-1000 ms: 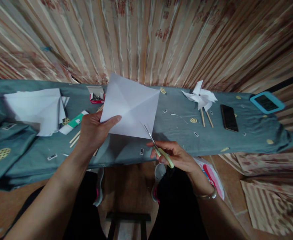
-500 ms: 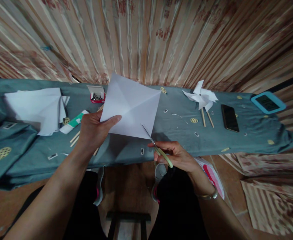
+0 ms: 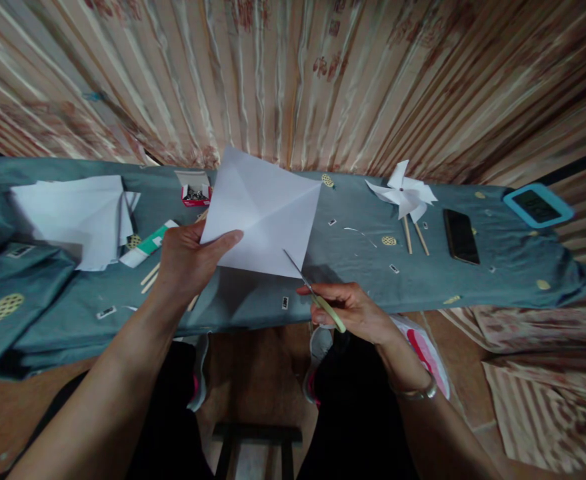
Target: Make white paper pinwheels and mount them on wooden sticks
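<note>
Paper [image 3: 267, 200], a white square with diagonal creases, is held up over the middle of the cloth-covered worktop [image 3: 245, 307]. The hands are apart: the left hand [image 3: 185, 257] pinches the sheet at its near left corner, thumb on top, while the right hand [image 3: 345, 307] is closed around green-handled scissors [image 3: 329, 312]. Their blades run in from the sheet's near right corner, tips short of its centre. The right hand sits at the worktop's front edge, its wrist beyond it.

Room is tighter on the left, where the sheet's edge comes close to an open red box [image 3: 195, 200], with wooden sticks [image 3: 150, 277], a green-and-white carton [image 3: 149, 245] and a paper stack [image 3: 80, 217] farther out. To the right, a wider stretch of cloth, bearing a thin white sliver [image 3: 357, 231], separates the sheet from white pinwheels [image 3: 403, 193], then a phone [image 3: 461, 237] and a blue-framed device [image 3: 537, 205]. A curtain [image 3: 273, 87] hangs along the back edge.
</note>
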`<state>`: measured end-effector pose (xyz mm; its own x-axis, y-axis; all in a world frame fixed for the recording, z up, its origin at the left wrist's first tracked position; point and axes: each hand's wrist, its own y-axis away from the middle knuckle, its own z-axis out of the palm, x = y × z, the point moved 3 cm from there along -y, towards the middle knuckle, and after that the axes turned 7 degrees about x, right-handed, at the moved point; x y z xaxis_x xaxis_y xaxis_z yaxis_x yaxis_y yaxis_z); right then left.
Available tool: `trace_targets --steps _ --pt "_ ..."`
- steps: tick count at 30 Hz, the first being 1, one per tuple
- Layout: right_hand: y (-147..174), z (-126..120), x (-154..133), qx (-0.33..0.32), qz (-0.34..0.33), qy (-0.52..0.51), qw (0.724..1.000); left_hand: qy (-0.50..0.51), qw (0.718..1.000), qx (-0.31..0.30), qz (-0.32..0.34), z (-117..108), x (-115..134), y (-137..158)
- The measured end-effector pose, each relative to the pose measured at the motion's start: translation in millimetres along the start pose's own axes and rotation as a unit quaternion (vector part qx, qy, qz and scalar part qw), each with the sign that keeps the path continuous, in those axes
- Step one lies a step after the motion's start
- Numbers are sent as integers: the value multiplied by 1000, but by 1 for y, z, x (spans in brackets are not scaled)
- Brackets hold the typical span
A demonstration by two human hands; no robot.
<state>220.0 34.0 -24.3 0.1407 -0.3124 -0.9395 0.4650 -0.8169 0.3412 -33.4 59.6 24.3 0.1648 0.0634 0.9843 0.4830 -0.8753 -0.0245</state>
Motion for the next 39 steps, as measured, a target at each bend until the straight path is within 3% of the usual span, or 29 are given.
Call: trace_targets --steps 4,12,20,28,35,39 --pt "0 0 -3 -4 -8 18 1000 -27 1000 -1 -5 -1 -2 0" --pt "-1 -1 -4 -12 -33 53 998 -45 997 -63 -8 4 -13 2" --pt "-2 -1 2 -8 -6 24 1000 -38 997 -60 -20 4 -11 3" --pt "-3 2 -4 -12 -27 14 999 -43 997 -58 -17 4 -8 4" --pt "-3 3 -2 -5 6 3 1000 -47 997 -55 -12 2 -16 1" --pt "-2 2 -4 -8 -11 15 1000 -31 997 -67 -21 4 -15 4"
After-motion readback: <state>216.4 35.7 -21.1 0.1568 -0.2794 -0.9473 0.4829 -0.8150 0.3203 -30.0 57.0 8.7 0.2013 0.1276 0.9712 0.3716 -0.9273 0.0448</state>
